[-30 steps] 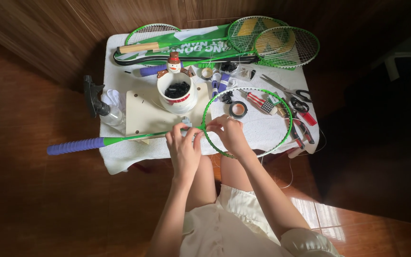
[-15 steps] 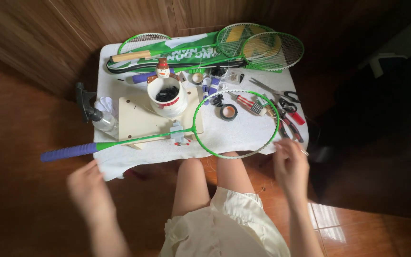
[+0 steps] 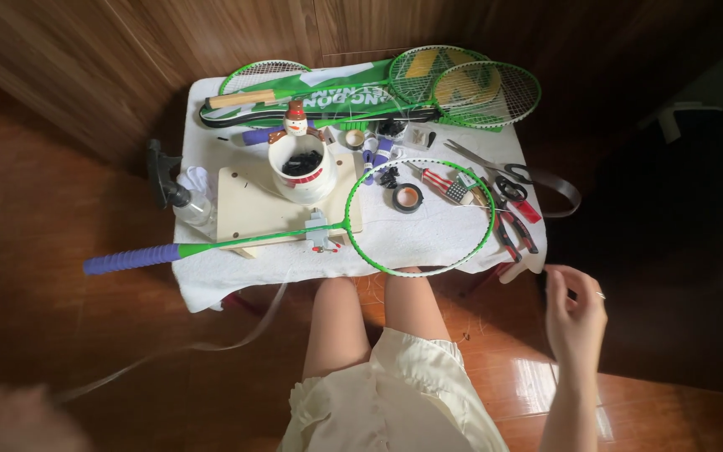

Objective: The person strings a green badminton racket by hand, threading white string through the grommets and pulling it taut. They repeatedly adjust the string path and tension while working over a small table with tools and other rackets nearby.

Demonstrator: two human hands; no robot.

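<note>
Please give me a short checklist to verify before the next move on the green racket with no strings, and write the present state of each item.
1. Unstrung green racket lies flat on the white-covered table, handle over the edge: ok.
2. Small grey clamp sits on the shaft by the frame: ok; how tightly it grips: cannot tell.
3. Thin clear string runs from the table edge toward the lower left: ok; where it is fastened: cannot tell.
4. Right hand is raised off the table, fingers curled; pinching string: cannot tell.
5. Left hand is a blur at the picture's corner: cannot tell.
6. Scissors within reach by the frame: ok.
</note>
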